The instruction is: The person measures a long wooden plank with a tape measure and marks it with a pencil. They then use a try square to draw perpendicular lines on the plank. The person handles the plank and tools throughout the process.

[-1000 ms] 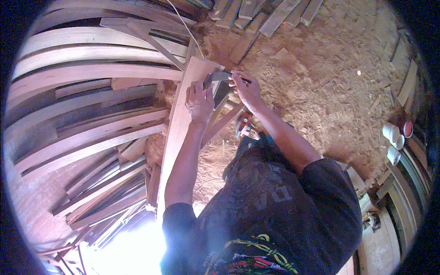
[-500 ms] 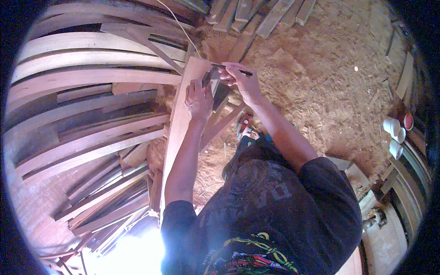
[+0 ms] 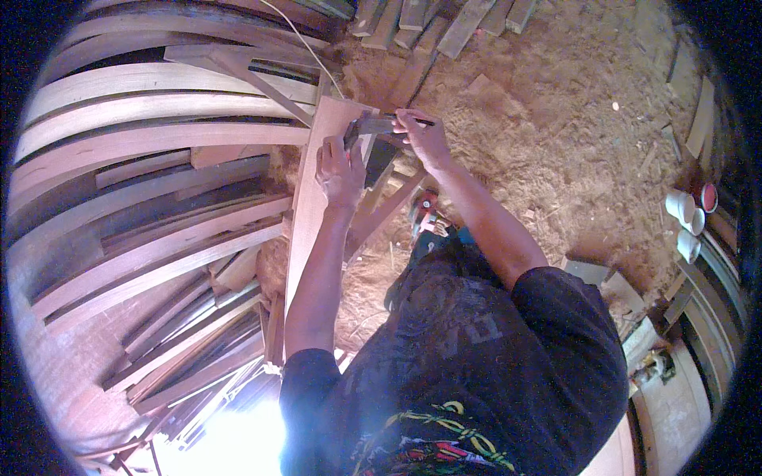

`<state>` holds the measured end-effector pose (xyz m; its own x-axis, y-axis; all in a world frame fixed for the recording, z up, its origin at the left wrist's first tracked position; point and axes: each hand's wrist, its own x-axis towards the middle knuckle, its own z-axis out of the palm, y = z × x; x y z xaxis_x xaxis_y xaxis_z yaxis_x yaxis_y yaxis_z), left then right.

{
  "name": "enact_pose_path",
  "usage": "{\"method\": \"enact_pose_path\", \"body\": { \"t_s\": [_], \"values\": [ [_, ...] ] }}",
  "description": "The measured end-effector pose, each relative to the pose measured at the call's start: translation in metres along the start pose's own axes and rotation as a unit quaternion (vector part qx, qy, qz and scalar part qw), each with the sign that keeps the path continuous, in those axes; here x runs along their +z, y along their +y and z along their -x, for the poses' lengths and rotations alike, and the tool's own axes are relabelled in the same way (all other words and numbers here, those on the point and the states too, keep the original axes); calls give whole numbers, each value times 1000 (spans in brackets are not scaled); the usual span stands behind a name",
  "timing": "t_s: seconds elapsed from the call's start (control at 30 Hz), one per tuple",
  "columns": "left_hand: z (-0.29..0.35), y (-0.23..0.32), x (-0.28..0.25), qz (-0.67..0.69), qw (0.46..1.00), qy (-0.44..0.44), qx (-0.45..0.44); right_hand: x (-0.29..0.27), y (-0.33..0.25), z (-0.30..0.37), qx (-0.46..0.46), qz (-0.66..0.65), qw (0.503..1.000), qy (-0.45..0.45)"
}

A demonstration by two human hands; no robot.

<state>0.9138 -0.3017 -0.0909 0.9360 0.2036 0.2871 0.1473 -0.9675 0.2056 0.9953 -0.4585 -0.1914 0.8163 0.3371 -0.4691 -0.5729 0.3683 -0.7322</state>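
Note:
A long pale wooden board lies lengthwise in front of me. My left hand rests on its upper part, fingers closed on the dark stock of what looks like a try square. The square's thin blade reaches across the board's right edge toward my other hand. My right hand pinches a slim dark pencil or pen, held nearly level just beyond that edge. The pencil's tip is too small to make out against the blade.
Stacked planks fill the left side, some reaching close to the board. More timber offcuts lie at the far end. Sawdust covers the floor on the right. White cups stand at the right edge. A thin cable hangs near the board's far end.
The square has turned and shifted left, so its blade now shows pointing right. My left hand has moved slightly left, and my right hand with the pencil has drawn back a little from the board.

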Motion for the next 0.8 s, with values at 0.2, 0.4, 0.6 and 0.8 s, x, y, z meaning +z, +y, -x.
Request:
{"method": "enact_pose_path", "body": {
  "t_s": [0.2, 0.4, 0.6, 0.8],
  "values": [
    [-1, -3, 2, -17, 1000, -15, -3, 41, -53, 42, -33, -8, 999, -35],
    [4, -9, -4, 25, 999, -24, -13, 12, -93, 52, -134, -27, 989, -49],
    [38, -23, -24, 62, 997, -34, -28, -105, -39, 70, -60, 53, 989, 124],
    [36, -31, -22, 67, 997, -40, -15, -158, 19, 106, -50, 154, 976, 148]
  ]
}}
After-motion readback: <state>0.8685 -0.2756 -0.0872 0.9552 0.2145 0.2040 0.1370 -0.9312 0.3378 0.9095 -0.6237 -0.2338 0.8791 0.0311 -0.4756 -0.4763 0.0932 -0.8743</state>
